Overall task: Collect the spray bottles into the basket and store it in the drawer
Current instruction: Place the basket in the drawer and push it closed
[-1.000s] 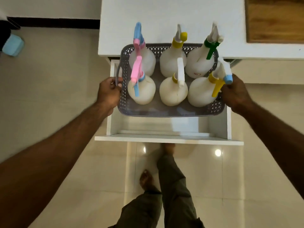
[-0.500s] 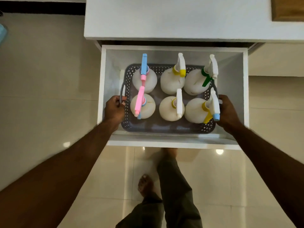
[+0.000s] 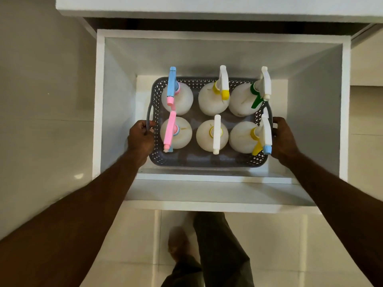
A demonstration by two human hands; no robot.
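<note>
Head view: my left hand (image 3: 141, 137) grips the left loop handle of the grey perforated plastic basket (image 3: 207, 160); my right hand (image 3: 285, 139) holds its right rim, fingers curled over the edge. Six white plastic spray bottles (image 3: 212, 136) with coloured triggers stand upright inside, two rows of three. The basket sits low inside the open white drawer (image 3: 217, 193), nearer its front wall. Step: placing the basket. Next, I judge: let go with both hands, lift clear of the triggers, push the drawer front shut.
</note>
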